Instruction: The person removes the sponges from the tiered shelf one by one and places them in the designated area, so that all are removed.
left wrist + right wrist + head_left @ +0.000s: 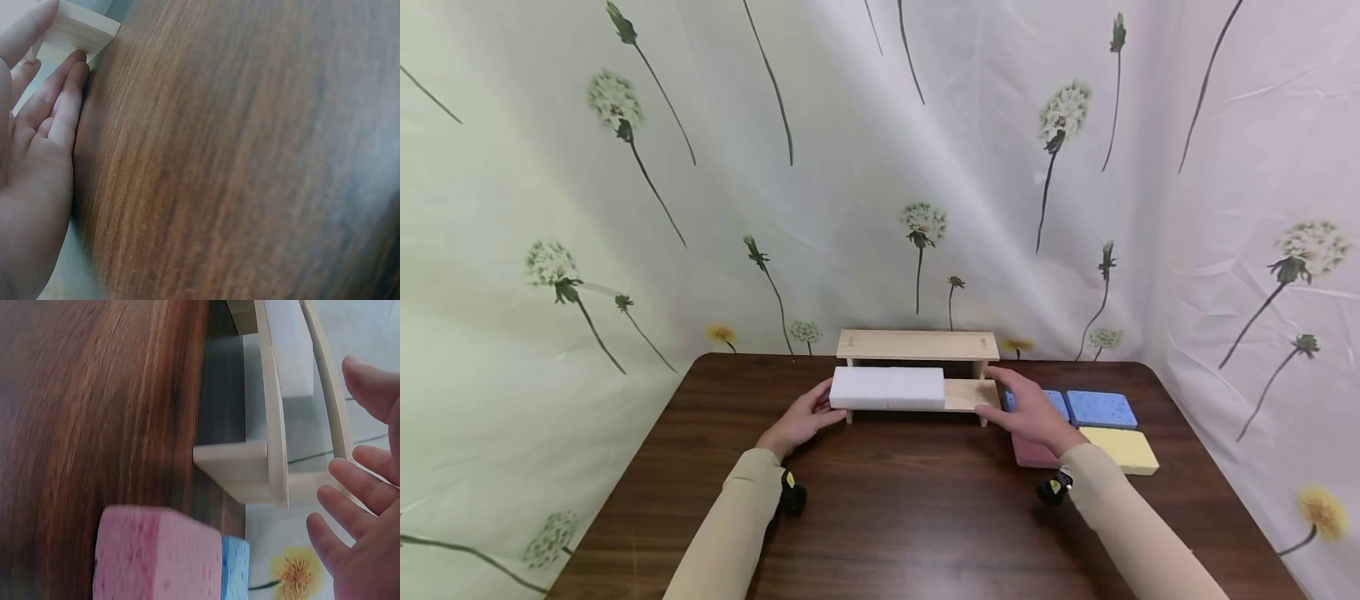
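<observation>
One white block (887, 388) lies on the lower board (966, 393) of a small wooden shelf (917, 344), between your left hand (801, 417) and right hand (1028, 410).
Your left hand is at the block's left end, fingers straight and thumb apart; whether it touches, you cannot tell. Your right hand is spread at the shelf's right end, pinching nothing, with bare board between it and the block. Judging by its foam-like look, the block should be light and soft, apt to dent rather than crack; a faint seam suggests two pieces, so flat fingers at both short ends would suit it. The shelf looks stiff and light; take it by its ends and keep it level, as the block seems merely to rest there. Mind the pink sponge (1032, 452) partly hidden by your right hand.
</observation>
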`<state>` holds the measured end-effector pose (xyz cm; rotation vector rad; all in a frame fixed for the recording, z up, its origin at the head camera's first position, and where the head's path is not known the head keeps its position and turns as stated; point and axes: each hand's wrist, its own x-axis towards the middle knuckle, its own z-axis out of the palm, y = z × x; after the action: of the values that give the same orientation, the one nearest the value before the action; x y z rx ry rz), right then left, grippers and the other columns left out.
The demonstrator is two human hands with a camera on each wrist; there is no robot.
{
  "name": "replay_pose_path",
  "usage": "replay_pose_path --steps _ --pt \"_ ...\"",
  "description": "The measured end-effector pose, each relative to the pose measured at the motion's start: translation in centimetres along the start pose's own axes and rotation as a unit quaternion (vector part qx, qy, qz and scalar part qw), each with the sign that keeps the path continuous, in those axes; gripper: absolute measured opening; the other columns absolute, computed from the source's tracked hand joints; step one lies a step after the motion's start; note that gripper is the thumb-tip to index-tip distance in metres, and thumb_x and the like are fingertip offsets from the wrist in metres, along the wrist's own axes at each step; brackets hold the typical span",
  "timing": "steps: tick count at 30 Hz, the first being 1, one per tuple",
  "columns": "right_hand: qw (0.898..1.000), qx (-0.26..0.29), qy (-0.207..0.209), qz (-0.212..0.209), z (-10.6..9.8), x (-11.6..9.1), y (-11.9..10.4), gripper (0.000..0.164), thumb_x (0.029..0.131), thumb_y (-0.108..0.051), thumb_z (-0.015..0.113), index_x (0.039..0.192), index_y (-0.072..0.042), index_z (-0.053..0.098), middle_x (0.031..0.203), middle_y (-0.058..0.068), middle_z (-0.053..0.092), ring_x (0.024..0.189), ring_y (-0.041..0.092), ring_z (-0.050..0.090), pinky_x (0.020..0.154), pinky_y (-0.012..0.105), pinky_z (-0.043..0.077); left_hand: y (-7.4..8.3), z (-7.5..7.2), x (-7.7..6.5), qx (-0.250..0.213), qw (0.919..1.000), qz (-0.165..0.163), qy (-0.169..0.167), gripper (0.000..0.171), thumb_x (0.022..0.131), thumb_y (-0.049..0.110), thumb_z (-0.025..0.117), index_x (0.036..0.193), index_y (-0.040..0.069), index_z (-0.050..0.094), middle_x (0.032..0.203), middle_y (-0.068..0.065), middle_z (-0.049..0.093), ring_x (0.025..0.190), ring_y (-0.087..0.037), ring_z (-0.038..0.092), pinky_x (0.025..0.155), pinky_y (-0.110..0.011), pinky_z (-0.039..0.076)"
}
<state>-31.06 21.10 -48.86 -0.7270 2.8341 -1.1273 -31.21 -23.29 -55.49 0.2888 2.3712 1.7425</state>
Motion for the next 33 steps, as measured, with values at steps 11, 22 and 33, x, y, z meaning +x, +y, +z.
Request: replay_pose_path --steps 11,22,33 --pt "1.000 -0.004 -0.016 0.005 1.2 1.6 -1.8 0.077 0.094 -0.049 0.078 0.156 -0.012 0.050 0.160 0.013 0.048 0.147 0.038 0.045 0.117 0.062 0.040 0.3 0.1 -0.1 0.003 0.9999 -0.009 0.011 0.080 0.101 0.015 0.073 0.166 0.005 0.027 0.161 -0.023 0.044 0.145 -0.037 0.047 0.122 -0.052 0.036" --pt "0.999 -0.003 -0.032 0.010 2.4 2.0 -2.5 0.082 0.093 -0.048 0.080 0.158 -0.011 0.047 0.159 0.014 0.050 0.145 0.037 0.047 0.116 0.060 0.041 0.0 0.1 -0.6 0.009 0.9999 0.000 0.010 0.081 0.101 0.018 0.073 0.166 0.004 0.027 0.160 -0.023 0.045 0.143 -0.036 0.048 0.122 -0.054 0.037" --pt "0.999 -0.023 -0.042 -0.004 3.2 3.1 -2.1 0.087 0.092 -0.047 0.081 0.158 -0.004 0.044 0.158 0.016 0.050 0.143 0.035 0.049 0.115 0.057 0.043 0.5 0.3 -0.7 0.009 0.9999 -0.004 0.010 0.079 0.102 0.016 0.072 0.166 0.004 0.027 0.162 -0.023 0.043 0.145 -0.037 0.047 0.122 -0.053 0.037"
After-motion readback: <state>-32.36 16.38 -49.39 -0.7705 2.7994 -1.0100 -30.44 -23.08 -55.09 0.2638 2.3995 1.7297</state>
